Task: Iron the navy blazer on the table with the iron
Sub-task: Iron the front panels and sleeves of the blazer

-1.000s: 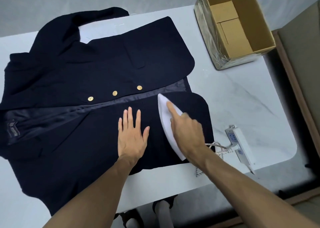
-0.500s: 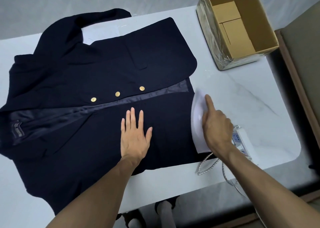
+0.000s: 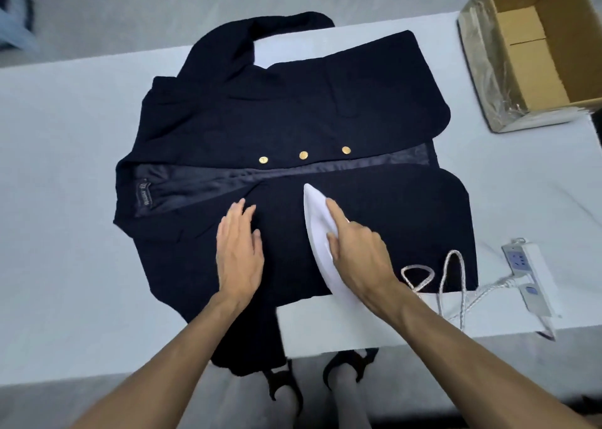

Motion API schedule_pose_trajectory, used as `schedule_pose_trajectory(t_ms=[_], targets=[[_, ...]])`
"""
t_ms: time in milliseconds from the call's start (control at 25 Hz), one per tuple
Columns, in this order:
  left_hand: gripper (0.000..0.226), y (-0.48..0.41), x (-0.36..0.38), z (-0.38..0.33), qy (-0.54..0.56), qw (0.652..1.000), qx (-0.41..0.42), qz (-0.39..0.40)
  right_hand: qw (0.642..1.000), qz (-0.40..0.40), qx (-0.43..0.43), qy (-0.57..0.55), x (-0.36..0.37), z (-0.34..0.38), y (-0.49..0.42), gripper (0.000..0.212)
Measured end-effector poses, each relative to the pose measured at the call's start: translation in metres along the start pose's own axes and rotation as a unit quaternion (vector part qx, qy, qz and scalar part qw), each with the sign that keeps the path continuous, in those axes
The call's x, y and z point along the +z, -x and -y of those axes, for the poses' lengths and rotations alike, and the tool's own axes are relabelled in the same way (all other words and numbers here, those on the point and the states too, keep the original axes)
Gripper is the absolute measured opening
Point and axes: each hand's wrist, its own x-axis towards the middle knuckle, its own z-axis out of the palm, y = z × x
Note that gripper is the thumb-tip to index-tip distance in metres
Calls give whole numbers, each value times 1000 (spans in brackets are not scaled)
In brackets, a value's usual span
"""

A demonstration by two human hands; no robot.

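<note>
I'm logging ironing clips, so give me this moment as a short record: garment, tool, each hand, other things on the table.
garment: navy blazer, spread open on the white table, three gold buttons showing
tool: white iron on the blazer's near front panel, tip pointing away
right hand: grips the iron, index finger along its top
left hand: flat on the blazer, left of the iron, not touching it
other: cord running to a power strip at right; open cardboard box far right

An open cardboard box (image 3: 488, 76) sits at the counter's (image 3: 65, 142) far right corner; a white power strip (image 3: 536, 264) lies by its near right corner.
</note>
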Motion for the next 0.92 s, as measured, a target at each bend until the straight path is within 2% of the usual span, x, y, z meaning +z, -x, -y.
schedule_pose_trajectory(t_ms=[120,200,360,440,800,920], targets=[[47,24,-38,73,-115,990,-83,26,996,36,-84,11,39,61,21,58],[53,37,-47,106,-140,981,-119,57,991,55,-113,39,65,93,34,57],[58,48,-40,134,-175,974,-110,88,972,47,-131,188,105,125,46,75],[58,48,-34,138,-182,974,-107,78,969,41,-121,213,112,129,45,72],[61,48,-39,138,-193,971,-97,101,994,8,-3,112,77,81,52,50],[57,48,-37,111,-126,982,-128,51,997,7,-6,80,76,92,51,50]])
